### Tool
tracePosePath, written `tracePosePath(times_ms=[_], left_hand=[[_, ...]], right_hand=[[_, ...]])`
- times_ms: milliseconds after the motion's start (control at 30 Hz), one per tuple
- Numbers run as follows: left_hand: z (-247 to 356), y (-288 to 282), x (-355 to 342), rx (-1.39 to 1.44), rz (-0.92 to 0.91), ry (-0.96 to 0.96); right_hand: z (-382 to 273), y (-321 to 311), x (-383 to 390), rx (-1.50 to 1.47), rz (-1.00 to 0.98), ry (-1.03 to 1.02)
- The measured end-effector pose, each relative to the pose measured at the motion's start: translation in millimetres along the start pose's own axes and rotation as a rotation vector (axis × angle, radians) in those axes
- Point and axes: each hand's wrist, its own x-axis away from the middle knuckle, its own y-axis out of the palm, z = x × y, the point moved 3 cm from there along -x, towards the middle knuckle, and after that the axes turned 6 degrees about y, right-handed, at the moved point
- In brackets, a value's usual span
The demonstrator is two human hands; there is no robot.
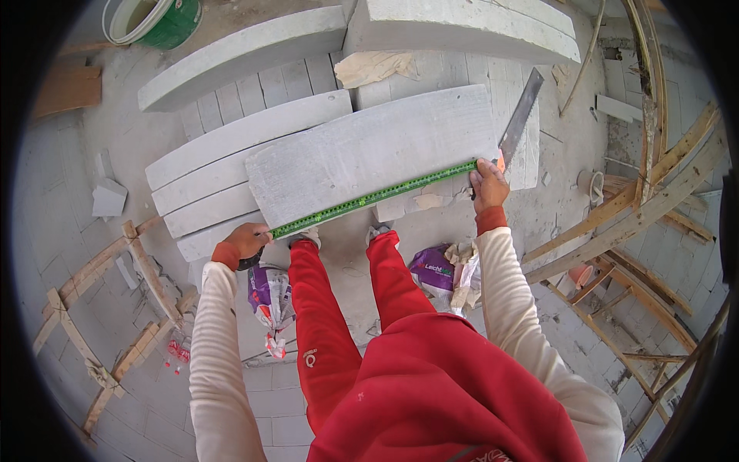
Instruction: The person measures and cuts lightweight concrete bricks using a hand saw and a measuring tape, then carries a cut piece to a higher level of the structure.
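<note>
A green tape measure is stretched along the near edge of a pale grey block. My left hand is closed around its left end, where a dark part, perhaps the case, shows under the fingers. At the block's right end, my right hand pinches the other end of the tape against the near corner. Just beyond that hand lies a handsaw, its blade pointing away and a bit of orange showing at its handle. The block rests on other blocks.
More long blocks lie beyond, with a torn paper piece between. Purple bags sit by my feet. A green bucket stands far left. Wooden frames rise at the right; another timber frame is at the left.
</note>
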Motion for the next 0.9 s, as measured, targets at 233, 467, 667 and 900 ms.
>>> tracePosePath(times_ms=[233, 467, 667, 900], left_hand=[[11, -2, 0, 0.025, -0.022, -0.084], [2, 2, -4, -0.006, 0.023, -0.023], [-1, -5, -6, -0.032, 0.01, -0.046], [8, -61, -3, -0.074, 0.073, -0.037]], right_hand=[[-29, 24, 9, 0.051, 0.068, 0.007], [-9, -22, 15, 0.134, 0.099, 0.182], [-24, -10, -10, 0.042, -0.043, 0.102], [-49, 59, -20, 0.091, -0.123, 0.026]])
